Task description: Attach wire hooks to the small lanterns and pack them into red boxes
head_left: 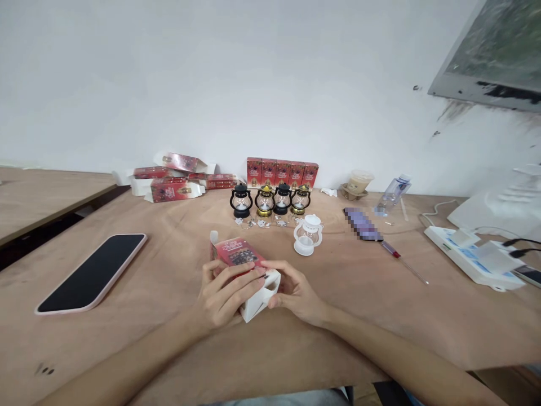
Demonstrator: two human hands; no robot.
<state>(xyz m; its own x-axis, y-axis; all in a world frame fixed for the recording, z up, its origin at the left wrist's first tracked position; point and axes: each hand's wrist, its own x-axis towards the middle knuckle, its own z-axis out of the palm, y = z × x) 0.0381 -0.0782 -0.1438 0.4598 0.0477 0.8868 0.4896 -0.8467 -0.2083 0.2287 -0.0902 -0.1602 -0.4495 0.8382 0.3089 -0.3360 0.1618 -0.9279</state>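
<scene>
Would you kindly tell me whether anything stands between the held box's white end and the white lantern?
Yes: the right hand stands partly between them, its fingers at that end of the red box, on the side towards the white lantern.

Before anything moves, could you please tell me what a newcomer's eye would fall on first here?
Probably the red box at the front centre, held between the left hand and the right hand, its white flaps facing the wearer. Next might come the white lantern just beyond the right hand, standing apart from four darker lanterns lined up before a row of red boxes.
</scene>
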